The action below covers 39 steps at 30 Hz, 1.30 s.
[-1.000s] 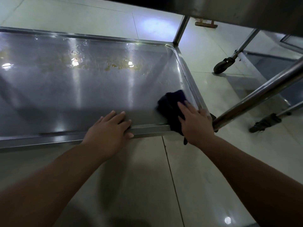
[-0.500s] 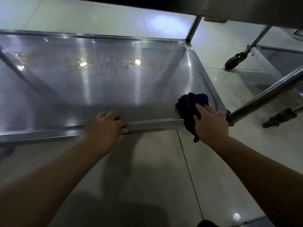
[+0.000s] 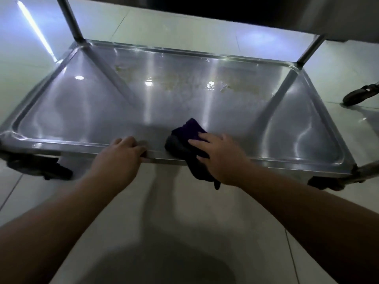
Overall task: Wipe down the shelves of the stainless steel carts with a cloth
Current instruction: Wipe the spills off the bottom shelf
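The cart's bottom stainless steel shelf (image 3: 184, 103) fills the middle of the view, wet and shiny, with yellowish stains (image 3: 242, 89) near its far side. A dark purple cloth (image 3: 184, 134) lies on the shelf at the middle of the front rim, and one end hangs over the edge. My right hand (image 3: 221, 158) presses flat on the cloth with fingers spread. My left hand (image 3: 121, 154) grips the front rim just left of the cloth, fingers curled over the edge.
Upright posts rise at the far left (image 3: 70, 21) and far right (image 3: 309, 51) corners. A higher shelf (image 3: 307, 13) overhangs at the top. Casters sit under the front left (image 3: 41, 169) and front right (image 3: 324, 182) corners. Another cart's wheel (image 3: 361, 95) stands on the tiled floor at right.
My right hand has slid the cloth left along the front edge, from the right corner to the middle. My left hand stayed on the rim. The view has shifted to take in the whole shelf.
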Tool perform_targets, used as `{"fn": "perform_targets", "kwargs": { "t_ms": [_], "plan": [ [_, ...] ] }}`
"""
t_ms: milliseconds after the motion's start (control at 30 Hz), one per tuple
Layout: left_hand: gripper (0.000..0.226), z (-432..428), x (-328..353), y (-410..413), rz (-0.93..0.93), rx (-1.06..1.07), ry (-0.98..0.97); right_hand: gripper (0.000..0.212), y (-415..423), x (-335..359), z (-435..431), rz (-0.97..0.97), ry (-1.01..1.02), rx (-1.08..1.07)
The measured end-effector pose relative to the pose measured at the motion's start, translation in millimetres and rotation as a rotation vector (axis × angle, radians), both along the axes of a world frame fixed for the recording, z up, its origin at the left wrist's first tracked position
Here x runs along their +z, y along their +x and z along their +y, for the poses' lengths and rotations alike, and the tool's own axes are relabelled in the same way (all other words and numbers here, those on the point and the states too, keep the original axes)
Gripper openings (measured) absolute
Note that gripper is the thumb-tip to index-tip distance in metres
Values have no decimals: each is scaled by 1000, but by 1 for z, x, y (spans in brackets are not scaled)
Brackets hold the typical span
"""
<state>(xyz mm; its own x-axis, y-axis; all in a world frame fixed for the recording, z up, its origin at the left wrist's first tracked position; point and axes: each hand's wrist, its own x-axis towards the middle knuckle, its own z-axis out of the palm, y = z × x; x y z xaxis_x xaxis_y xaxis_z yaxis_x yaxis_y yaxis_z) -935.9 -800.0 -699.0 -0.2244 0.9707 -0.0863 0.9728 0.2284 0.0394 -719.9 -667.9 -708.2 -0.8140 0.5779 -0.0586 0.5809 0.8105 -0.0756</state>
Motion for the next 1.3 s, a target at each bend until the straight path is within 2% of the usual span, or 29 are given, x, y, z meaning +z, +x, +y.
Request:
{"fn": "perform_targets", "kwargs": {
  "t_ms": [133,233,367,533,700,800,867,967,1067,1300],
  "plan": [
    [30,-14,2,-18,25,51,19,49,40,12,13,-44,-71,-221],
    [31,-22,3,-29,30,76,21,52,29,17,5,-135,-74,-276],
    [28,-23,-1,-38,47,41,7,56,-30,16,-9,-158,-65,-107],
    [38,-26,-10,-41,-25,29,-16,59,-107,9,-30,-110,-113,26],
    [38,-38,-3,-44,-95,118,11,55,-102,10,-26,-112,-108,36],
    [39,-46,9,-44,-80,150,-58,49,-96,22,-30,-187,-64,18],
    [39,-51,22,-44,-83,175,-89,42,-97,36,-35,-237,-53,13],
    [36,-63,51,-42,-116,185,-120,35,-100,65,-46,-282,-183,-28],
    [34,-84,89,-38,-131,204,-130,32,-103,102,-65,-319,-208,-2],
    [35,-145,200,-44,-215,373,-176,38,-119,220,-122,-228,-387,-30]
  ]
}}
